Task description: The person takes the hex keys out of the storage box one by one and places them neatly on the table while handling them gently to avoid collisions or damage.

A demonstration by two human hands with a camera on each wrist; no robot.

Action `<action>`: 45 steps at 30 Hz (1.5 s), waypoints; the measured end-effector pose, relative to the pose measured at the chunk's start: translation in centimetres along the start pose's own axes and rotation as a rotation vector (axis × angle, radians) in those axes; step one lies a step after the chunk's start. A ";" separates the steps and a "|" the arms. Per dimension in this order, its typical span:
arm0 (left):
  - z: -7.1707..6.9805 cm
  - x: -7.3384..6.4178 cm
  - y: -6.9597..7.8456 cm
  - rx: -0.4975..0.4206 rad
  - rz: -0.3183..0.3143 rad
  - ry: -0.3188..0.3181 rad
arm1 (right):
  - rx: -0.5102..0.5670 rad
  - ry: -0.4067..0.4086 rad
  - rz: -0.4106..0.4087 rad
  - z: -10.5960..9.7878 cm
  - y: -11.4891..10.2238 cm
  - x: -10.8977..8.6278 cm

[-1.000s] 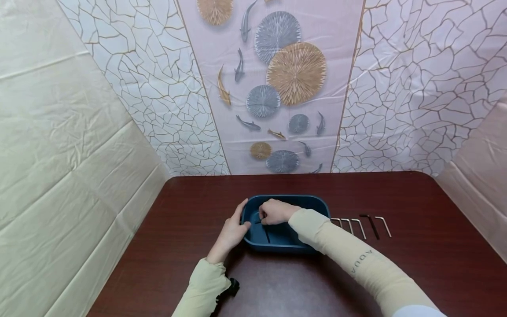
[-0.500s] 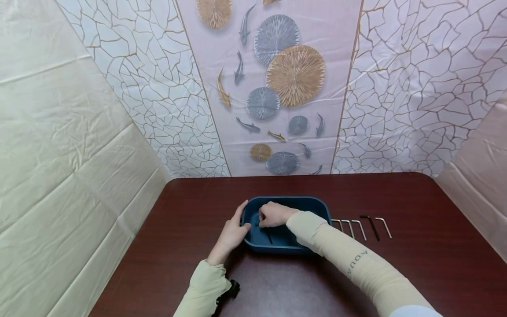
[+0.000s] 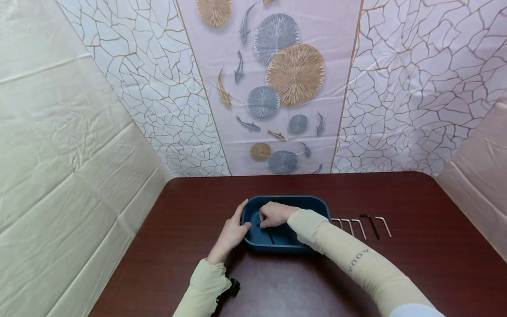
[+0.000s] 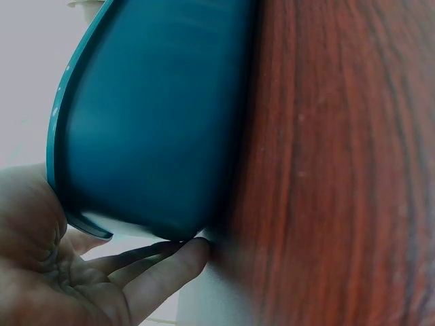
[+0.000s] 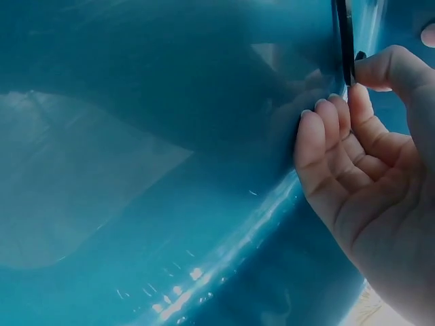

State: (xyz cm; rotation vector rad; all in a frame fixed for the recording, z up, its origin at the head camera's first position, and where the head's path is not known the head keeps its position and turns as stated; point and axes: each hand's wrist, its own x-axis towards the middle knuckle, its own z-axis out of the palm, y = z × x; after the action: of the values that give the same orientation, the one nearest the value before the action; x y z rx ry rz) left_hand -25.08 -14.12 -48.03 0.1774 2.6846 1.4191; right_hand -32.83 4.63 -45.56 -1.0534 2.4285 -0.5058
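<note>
In the head view a dark blue plastic bin stands on the table. My left hand holds its left end, thumb over the rim and fingers along the outside; the left wrist view shows those fingers against the outer wall. Reaching down inside the bin is my right hand, thumb and index finger pinching a black hex key. The key's long arm slants toward the near wall, low over the bin's floor. The right hand covers the bend of the key in the head view.
To the right of the bin, several L-shaped hex keys lie in a row on the dark red table. Most are silver, such as the outermost silver key; one black key lies among them. A patterned cloth hangs behind the table.
The black hex key's long arm has swung slightly to the right within the bin, still pinched by my right hand. My left hand stays at the bin's left end.
</note>
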 end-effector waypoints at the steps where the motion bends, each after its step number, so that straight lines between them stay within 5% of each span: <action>1: 0.0 0.0 0.0 0.003 -0.002 0.003 | 0.017 0.000 -0.006 -0.1 0.0 0.0; 21: 0.2 0.1 -0.1 0.012 0.001 0.034 | 0.515 -0.106 0.061 -0.7 0.2 -0.3; 33: 0.2 0.2 -0.2 0.009 -0.004 0.042 | 0.629 -0.173 0.107 -0.6 0.5 -0.4; 45: 0.3 0.2 -0.3 0.009 -0.010 0.039 | 0.637 -0.116 0.082 -1.1 0.5 -0.5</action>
State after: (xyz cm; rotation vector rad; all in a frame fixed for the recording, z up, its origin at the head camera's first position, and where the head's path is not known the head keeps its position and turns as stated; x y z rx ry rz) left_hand -25.27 -14.03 -48.43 0.1384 2.7195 1.4233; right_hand -33.38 5.44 -44.78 -0.6788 1.9803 -1.0629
